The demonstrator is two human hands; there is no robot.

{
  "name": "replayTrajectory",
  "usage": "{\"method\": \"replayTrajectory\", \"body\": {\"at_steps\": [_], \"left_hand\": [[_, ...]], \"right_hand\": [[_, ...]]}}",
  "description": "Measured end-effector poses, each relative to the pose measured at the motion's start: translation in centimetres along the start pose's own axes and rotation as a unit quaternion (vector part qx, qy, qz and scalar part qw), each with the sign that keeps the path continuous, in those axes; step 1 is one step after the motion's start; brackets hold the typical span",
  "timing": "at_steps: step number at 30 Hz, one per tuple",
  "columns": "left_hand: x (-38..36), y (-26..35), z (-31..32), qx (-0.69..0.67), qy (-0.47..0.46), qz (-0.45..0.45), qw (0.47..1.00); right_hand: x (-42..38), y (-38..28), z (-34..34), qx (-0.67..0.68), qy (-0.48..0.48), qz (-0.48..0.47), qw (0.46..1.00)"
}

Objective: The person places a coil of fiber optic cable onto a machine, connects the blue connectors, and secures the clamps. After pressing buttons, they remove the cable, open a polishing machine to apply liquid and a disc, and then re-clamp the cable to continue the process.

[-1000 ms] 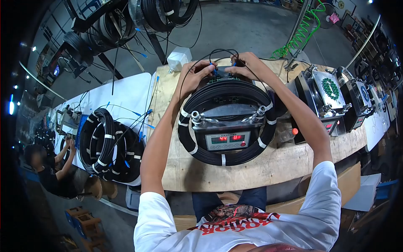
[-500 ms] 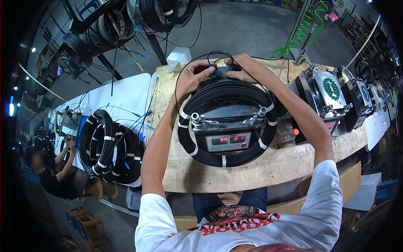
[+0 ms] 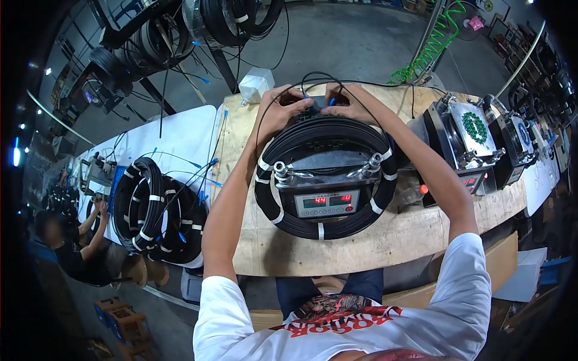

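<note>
In the head view, my left hand (image 3: 280, 111) is pinched at the far side of a small machine (image 3: 328, 203), by a cable end with a blue connector (image 3: 304, 95). Just right of it, my right hand (image 3: 351, 103) closes its fingers on a second cable end with a blue connector (image 3: 332, 101). The fingertips partly hide both connectors and the fixture below them. A thick coil of black cable (image 3: 321, 231), banded with white tape, hangs around the machine. Red digits glow on the front panel (image 3: 327, 204).
More black coils (image 3: 141, 207) with blue-tipped ends lie on a white table at left, where another person (image 3: 75, 240) works. A white bottle (image 3: 256, 84) lies behind my left hand. Similar machines (image 3: 472, 129) stand on the right of the wooden table (image 3: 265, 253).
Both hands have shifted slightly, the left one to the right and the right one a little nearer. The right-hand digits on the machine's panel have changed.
</note>
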State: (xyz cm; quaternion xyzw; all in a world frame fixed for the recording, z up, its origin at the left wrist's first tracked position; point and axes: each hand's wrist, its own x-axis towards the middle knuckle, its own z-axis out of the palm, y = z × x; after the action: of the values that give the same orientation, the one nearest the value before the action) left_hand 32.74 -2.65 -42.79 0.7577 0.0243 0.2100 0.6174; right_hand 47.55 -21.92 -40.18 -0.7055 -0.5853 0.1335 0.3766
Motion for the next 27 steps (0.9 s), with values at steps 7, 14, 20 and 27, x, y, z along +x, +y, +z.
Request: {"method": "replayTrajectory", "body": {"at_steps": [7,14,20,27], "left_hand": [[0.2,0.9,0.2,-0.011,-0.019,0.003,1.000],[0.7,1.4,0.3,0.046,-0.039,0.036,0.998],[0.4,0.7,0.2,0.045,-0.032,0.042,0.998],[0.8,0.9,0.2,0.087,-0.057,0.031,0.994]], "right_hand": [[-0.6,0.3,-0.3,0.032,0.004,0.009,0.999],[0.2,0.9,-0.6,0.039,-0.045,0.034,0.998],[-0.5,1.8,0.2,0.066,-0.005,0.035,0.997],[-1.0,1.2,0.0,0.062,0.008,0.013,0.998]]}}
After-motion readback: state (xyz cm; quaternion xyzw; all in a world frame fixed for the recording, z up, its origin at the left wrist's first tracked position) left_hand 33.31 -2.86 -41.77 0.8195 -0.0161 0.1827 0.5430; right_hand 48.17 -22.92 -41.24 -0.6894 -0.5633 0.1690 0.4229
